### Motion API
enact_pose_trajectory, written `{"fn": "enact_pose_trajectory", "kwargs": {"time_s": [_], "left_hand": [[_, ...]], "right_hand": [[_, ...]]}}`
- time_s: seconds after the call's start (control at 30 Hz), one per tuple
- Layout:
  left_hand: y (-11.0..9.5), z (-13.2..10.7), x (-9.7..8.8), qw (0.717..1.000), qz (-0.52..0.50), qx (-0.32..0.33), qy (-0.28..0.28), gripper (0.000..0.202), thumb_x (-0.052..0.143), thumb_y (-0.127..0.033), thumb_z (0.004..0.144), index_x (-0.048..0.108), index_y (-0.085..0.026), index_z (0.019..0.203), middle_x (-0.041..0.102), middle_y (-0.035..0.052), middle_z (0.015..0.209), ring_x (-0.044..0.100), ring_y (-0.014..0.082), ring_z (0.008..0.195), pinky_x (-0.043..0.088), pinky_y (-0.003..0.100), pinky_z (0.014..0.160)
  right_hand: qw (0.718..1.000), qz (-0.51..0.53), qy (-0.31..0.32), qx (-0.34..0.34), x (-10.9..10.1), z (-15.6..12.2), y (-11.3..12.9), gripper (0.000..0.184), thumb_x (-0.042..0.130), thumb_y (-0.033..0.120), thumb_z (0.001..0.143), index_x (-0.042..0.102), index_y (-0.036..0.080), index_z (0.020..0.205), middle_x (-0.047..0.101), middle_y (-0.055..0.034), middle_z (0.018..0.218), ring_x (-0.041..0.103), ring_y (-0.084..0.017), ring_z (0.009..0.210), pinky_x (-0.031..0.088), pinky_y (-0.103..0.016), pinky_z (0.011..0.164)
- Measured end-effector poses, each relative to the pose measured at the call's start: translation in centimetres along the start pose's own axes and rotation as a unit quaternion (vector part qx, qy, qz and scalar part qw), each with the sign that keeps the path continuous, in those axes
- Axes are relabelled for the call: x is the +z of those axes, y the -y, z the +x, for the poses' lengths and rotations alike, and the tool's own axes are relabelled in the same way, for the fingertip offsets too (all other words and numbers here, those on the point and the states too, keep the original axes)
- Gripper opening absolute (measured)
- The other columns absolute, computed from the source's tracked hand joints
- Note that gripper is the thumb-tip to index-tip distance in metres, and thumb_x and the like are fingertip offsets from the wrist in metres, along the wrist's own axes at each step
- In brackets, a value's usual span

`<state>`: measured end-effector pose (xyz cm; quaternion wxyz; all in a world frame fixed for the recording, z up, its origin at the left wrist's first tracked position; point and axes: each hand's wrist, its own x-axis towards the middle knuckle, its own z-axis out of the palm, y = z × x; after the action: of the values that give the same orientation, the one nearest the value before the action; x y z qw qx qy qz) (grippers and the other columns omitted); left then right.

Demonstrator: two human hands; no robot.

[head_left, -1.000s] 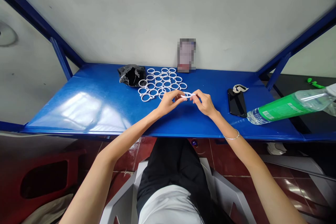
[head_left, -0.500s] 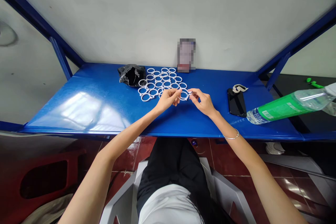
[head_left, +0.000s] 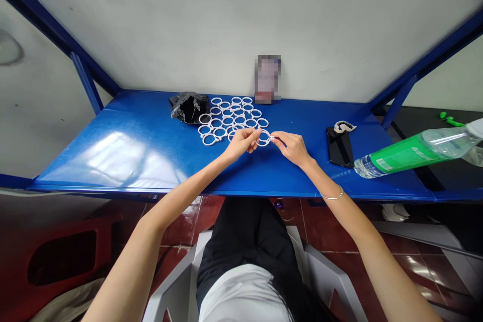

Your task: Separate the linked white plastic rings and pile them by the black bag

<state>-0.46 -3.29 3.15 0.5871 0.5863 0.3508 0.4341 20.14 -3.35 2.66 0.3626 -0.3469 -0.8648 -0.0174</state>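
Note:
Both my hands pinch one white plastic ring [head_left: 264, 137] just above the blue table [head_left: 132, 151]. My left hand [head_left: 241, 144] grips its left side with fingers closed. My right hand [head_left: 292, 147] grips its right side, where a small clasp shows. Directly behind the held ring lies a flat cluster of several white rings [head_left: 230, 118], set side by side in rows.
A crumpled black plastic bag [head_left: 187, 107] lies left of the rings. A blurred card [head_left: 267, 79] leans on the wall behind. At the right are a black phone [head_left: 339, 148], a small beige clip [head_left: 344, 126] and a tipped green-labelled water bottle [head_left: 415, 153].
Both hands carried the ring a little forward and left, toward the cluster's front edge. The ring turned from edge-on to lying nearly flat.

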Motion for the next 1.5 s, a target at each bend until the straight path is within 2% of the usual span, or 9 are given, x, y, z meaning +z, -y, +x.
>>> {"fn": "enact_pose_trajectory", "kwargs": {"time_s": [0.37,1.0,1.3,1.5], "left_hand": [[-0.31,0.01,0.31,0.999,-0.03,-0.012,0.022,0.054,0.062,-0.063,0.079,0.048,-0.016,0.058,0.04,-0.0065,0.043,0.04,0.0037,0.038,0.032,0.018,0.041],[-0.14,-0.02,0.32,0.999,-0.029,-0.012,0.033,0.053,0.062,-0.062,0.08,0.048,-0.016,0.059,0.039,-0.0068,0.045,0.041,0.0042,0.039,0.032,0.018,0.042],[-0.23,0.02,0.08,0.999,-0.028,0.005,0.028,0.05,0.061,-0.059,0.083,0.048,-0.016,0.059,0.039,-0.0062,0.049,0.042,0.0045,0.041,0.035,0.019,0.043],[0.01,0.08,-0.05,1.0,0.0,0.018,0.023,0.05,0.056,-0.059,0.085,0.049,-0.016,0.061,0.042,-0.0052,0.05,0.043,0.0054,0.042,0.037,0.02,0.045]], "right_hand": [[0.999,0.044,-0.014,-0.006,0.02,-0.01,0.03,0.03,0.043,0.034,0.1,0.066,0.019,0.088,0.072,-0.0039,0.074,0.065,-0.014,0.062,0.046,-0.025,0.057],[1.0,0.024,-0.011,-0.004,0.08,-0.21,-0.15,0.032,0.044,0.035,0.099,0.069,0.02,0.086,0.067,-0.0036,0.067,0.059,-0.015,0.057,0.043,-0.026,0.056],[0.999,0.035,-0.017,0.009,-0.02,-0.08,0.25,0.026,0.049,0.037,0.097,0.068,0.02,0.093,0.073,-0.0045,0.078,0.065,-0.015,0.06,0.048,-0.026,0.057],[0.999,0.04,-0.017,0.014,0.03,-0.07,0.41,0.023,0.049,0.038,0.096,0.064,0.02,0.099,0.072,-0.0021,0.074,0.063,-0.014,0.055,0.048,-0.024,0.054]]}}
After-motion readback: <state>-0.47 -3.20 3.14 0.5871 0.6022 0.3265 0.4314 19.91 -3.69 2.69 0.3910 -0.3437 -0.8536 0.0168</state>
